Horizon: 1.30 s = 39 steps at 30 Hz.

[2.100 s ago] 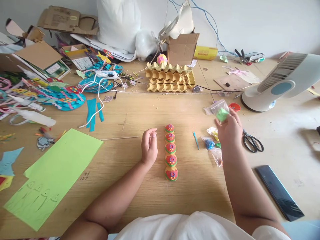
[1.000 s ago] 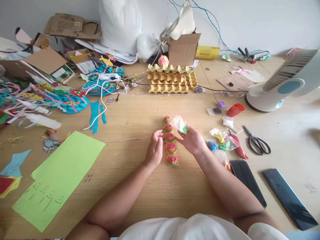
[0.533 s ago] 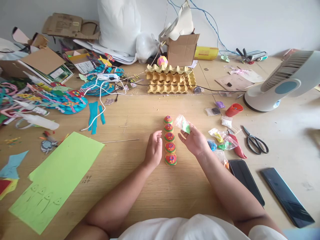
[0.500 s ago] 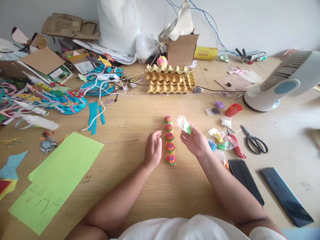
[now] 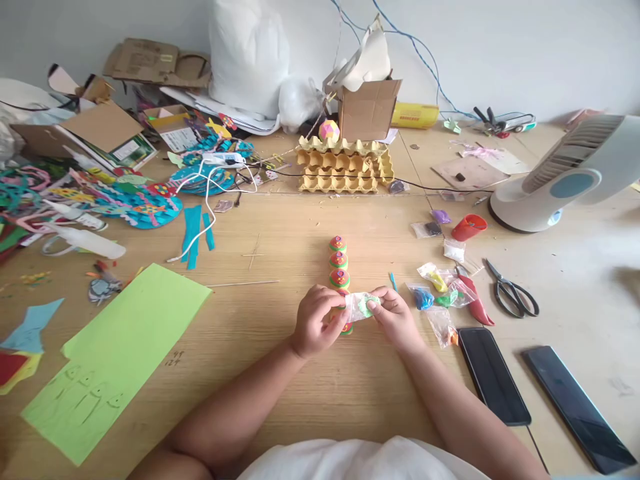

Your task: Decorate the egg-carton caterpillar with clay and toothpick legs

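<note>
A small clear bag with light green clay (image 5: 364,306) is stretched between both hands above the table. My left hand (image 5: 320,321) pinches the bag's left end, fingers closed. At its right end, my right hand (image 5: 395,317) grips the bag with thumb and fingers over the green lump. Beneath and behind the bag runs a row of red and green decorated domes (image 5: 339,278) on egg-carton cups; the nearer ones are partly covered by the bag and my left hand.
Bagged clay (image 5: 423,297), scissors (image 5: 511,289), a red cup (image 5: 469,227) and two phones (image 5: 495,377) lie right. Green paper (image 5: 135,347) lies left. Egg cartons (image 5: 337,181) stand behind, a white fan (image 5: 570,177) at back right.
My right hand has brought the green clay bag down and left, over the row. My left hand has closed on its other end. The view has shifted slightly.
</note>
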Each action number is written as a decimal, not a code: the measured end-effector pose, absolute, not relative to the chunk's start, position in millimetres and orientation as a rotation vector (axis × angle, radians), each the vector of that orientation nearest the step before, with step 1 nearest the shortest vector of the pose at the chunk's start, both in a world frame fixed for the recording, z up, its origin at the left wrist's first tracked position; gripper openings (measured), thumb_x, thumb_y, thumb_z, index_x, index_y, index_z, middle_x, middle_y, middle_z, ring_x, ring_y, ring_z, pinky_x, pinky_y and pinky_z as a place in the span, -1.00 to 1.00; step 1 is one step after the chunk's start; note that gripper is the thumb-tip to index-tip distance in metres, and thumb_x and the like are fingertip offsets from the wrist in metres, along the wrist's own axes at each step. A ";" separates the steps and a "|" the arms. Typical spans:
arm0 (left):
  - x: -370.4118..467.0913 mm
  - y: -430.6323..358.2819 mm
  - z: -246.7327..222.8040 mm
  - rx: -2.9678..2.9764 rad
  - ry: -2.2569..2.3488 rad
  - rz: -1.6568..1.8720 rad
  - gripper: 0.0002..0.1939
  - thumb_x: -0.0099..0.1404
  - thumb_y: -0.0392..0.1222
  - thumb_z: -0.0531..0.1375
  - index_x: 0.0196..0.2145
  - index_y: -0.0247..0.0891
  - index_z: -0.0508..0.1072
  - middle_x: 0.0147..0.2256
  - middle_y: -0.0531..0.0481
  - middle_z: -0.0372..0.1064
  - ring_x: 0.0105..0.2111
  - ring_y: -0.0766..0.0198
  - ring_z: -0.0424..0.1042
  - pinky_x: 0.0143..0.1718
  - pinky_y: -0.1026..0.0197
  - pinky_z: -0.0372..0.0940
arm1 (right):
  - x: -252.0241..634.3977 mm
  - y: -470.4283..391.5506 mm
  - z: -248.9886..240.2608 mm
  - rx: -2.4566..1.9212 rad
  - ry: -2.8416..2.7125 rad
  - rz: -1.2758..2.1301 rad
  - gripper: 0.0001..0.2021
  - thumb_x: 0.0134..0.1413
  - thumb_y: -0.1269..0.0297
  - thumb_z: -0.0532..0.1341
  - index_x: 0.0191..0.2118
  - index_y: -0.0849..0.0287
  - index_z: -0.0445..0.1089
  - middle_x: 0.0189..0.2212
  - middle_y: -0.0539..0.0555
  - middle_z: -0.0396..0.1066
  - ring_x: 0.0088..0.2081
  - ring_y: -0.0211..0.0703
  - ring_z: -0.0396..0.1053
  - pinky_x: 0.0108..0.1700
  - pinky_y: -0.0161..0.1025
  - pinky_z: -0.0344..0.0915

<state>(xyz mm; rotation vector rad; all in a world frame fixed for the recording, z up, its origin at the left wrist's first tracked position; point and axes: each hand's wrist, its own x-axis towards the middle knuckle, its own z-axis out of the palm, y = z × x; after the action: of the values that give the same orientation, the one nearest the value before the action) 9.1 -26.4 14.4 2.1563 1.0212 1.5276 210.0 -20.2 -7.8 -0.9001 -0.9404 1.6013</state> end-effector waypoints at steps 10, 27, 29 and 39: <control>8.6 -27.3 13.8 2.143 0.979 1.447 -0.92 0.37 -0.35 0.17 -0.25 -0.21 0.43 -0.35 -0.03 0.47 -0.31 0.21 0.36 -0.19 0.10 0.27 | 207.0 -27.6 -2.7 -1.052 -1.001 1.426 -0.71 0.08 -0.01 0.43 -0.37 0.10 0.48 -0.45 0.00 0.50 -0.53 -0.29 0.25 -0.51 -0.31 0.20; 9.3 -28.0 16.2 2.181 1.008 1.387 -0.88 0.35 -0.34 0.14 -0.36 -0.19 0.36 -0.44 0.01 0.41 -0.38 0.22 0.35 -0.27 0.11 0.28 | 207.2 -29.5 -2.5 -0.956 -1.023 1.638 -0.74 0.02 0.10 0.49 -0.23 0.07 0.53 -0.43 -0.05 0.44 -0.52 -0.33 0.23 -0.48 -0.35 0.20; 8.9 -27.7 17.2 2.190 1.046 1.403 -0.87 0.34 -0.35 0.13 -0.37 -0.19 0.34 -0.45 0.01 0.40 -0.38 0.21 0.34 -0.28 0.11 0.27 | 208.7 -31.2 -5.4 -0.953 -0.982 1.669 -0.74 0.01 0.06 0.48 -0.29 0.08 0.52 -0.53 -0.10 0.37 -0.58 -0.36 0.17 -0.51 -0.36 0.13; 12.4 -29.3 19.3 2.192 0.921 1.366 -0.95 0.35 -0.31 0.22 -0.24 -0.19 0.44 -0.37 -0.01 0.49 -0.34 0.21 0.40 -0.23 0.10 0.33 | 208.8 -32.1 4.5 -0.917 -1.260 1.373 -0.84 0.18 0.12 0.37 -0.18 0.01 0.50 -0.23 0.07 0.48 -0.19 -0.08 0.40 -0.15 -0.14 0.35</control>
<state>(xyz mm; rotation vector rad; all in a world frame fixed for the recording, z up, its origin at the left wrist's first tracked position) 12.4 -29.3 19.3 2.1924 0.9206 1.3657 208.8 -32.1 4.5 -0.9170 -1.2599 1.3729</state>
